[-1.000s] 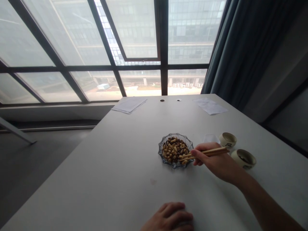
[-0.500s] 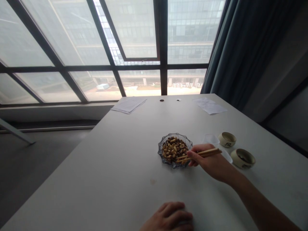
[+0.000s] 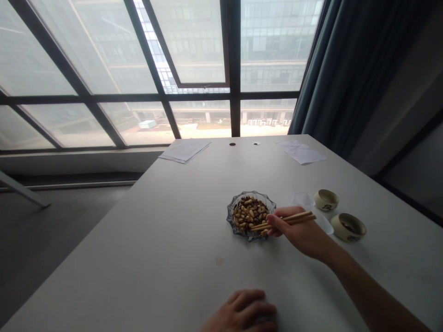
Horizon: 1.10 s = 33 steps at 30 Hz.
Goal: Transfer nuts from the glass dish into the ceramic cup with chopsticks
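Note:
My right hand (image 3: 289, 228) is closed around a pair of wooden chopsticks (image 3: 294, 218). Their tips reach into a scalloped glass bowl (image 3: 230, 222) of mixed peanuts and dark seeds (image 3: 251, 213), at its near right part. Whether the tips pinch a single nut is too small to tell. Near the bottom edge my left hand (image 3: 244, 311) rests on the white table, its fingers loosely bent and apart, with nothing visible in them. To the right of the bowl stand two small cream cups (image 3: 327, 200) with dark markings; the nearer cup (image 3: 349, 227) has something dark inside.
Two clear plastic containers (image 3: 303, 200) sit between the glass bowl and the cups, partly behind my right hand. Paper sheets (image 3: 185, 151) lie at the table's far left, and more paper (image 3: 304, 153) at the far right. Windows and a dark curtain (image 3: 332, 69) stand beyond the table (image 3: 155, 240).
My right hand has shifted slightly left, and the chopstick tips have moved a little left within the nuts. The rear ends now spread apart more. My left hand stays in place.

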### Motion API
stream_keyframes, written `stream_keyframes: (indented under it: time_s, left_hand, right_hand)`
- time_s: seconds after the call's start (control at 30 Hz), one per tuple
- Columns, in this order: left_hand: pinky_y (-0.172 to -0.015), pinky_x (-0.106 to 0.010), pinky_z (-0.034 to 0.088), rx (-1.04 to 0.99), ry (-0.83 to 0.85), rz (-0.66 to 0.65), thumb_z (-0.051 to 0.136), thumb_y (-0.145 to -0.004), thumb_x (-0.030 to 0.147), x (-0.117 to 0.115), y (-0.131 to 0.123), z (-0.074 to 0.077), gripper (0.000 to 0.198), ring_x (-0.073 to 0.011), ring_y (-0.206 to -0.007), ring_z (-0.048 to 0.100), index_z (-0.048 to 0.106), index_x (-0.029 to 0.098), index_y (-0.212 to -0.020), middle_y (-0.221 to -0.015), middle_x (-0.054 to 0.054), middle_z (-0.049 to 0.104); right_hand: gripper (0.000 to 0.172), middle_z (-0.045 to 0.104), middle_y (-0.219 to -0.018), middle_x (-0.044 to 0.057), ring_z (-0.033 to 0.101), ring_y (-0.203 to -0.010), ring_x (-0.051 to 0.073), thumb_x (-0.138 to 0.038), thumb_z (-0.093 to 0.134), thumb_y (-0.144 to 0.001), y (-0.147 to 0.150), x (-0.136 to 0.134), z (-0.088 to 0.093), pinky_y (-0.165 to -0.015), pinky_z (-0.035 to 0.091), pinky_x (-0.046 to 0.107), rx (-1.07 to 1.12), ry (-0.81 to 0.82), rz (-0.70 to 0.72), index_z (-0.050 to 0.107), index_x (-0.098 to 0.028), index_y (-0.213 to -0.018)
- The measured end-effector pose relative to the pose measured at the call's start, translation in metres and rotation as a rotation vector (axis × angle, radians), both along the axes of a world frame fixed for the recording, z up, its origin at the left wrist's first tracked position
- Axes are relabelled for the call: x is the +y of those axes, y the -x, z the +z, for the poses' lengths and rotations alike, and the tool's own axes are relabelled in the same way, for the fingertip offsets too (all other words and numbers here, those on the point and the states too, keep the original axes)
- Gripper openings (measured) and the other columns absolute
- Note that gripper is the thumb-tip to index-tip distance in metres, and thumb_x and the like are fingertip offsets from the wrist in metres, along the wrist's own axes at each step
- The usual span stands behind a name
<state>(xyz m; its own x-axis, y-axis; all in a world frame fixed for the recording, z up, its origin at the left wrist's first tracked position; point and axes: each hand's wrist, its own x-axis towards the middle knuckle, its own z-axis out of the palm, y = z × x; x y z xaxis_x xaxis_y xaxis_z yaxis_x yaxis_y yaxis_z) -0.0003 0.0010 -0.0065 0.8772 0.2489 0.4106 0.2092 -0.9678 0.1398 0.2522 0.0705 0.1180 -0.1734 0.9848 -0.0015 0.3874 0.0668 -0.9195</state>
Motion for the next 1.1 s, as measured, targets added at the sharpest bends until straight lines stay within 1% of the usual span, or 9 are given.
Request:
stream_keyframes:
  time_s: [0.17,0.47,0.73,0.97,1.1]
  left_hand:
    - [-0.11,-0.023,0.045,0.008,-0.014,0.003,0.062,-0.101,0.04,0.0002,0.0004,-0.0004,0.025,-0.015,-0.128,0.055,0.065,0.027,-0.122,-0.127,0.002,0.07]
    - [-0.111,-0.023,0.043,-0.027,0.037,-0.009,0.056,-0.104,0.038,0.0002,0.0004,0.0003,0.023,-0.0154,-0.128,0.055,0.066,0.025,-0.12,-0.126,0.002,0.07]
    - [-0.112,-0.023,0.043,0.023,0.017,0.003,0.063,-0.101,0.039,-0.0004,0.0009,0.0043,0.026,-0.0149,-0.129,0.054,0.065,0.026,-0.123,-0.127,0.001,0.07]
    - [-0.112,-0.024,0.044,0.011,0.06,-0.009,0.057,-0.104,0.038,0.0,0.0005,0.0042,0.025,-0.0158,-0.129,0.055,0.064,0.024,-0.123,-0.127,0.0,0.071]
    - [-0.112,-0.025,0.045,0.01,0.064,-0.01,0.054,-0.105,0.038,0.0003,0.0016,0.0032,0.025,-0.0163,-0.129,0.055,0.064,0.024,-0.123,-0.127,-0.001,0.071]
  right_hand:
    - [0.039,0.077,-0.077,0.006,0.077,-0.074,0.023,-0.052,0.061,-0.095,0.0012,0.0001,0.0006,-0.066,0.06,0.03,0.007,0.03,-0.013,0.074,-0.017,-0.083]
    - [0.039,0.076,-0.073,0.005,0.076,-0.071,0.022,-0.052,0.061,-0.096,0.0016,-0.0009,-0.0008,-0.062,0.059,0.028,0.03,0.021,0.001,0.072,-0.017,-0.083]
    - [0.04,0.075,-0.07,0.005,0.076,-0.068,0.021,-0.053,0.062,-0.095,0.0024,0.0001,-0.0029,-0.062,0.059,0.028,0.041,0.019,-0.016,0.072,-0.017,-0.082]
    - [0.043,0.078,-0.078,0.008,0.078,-0.076,0.025,-0.057,0.064,-0.092,0.0042,-0.0017,-0.0001,-0.065,0.062,0.031,0.08,0.041,-0.005,0.072,-0.016,-0.08]
    - [0.044,0.079,-0.079,0.008,0.078,-0.077,0.026,-0.058,0.062,-0.092,0.007,-0.0025,0.0028,-0.067,0.062,0.033,0.066,0.045,-0.026,0.073,-0.017,-0.081]
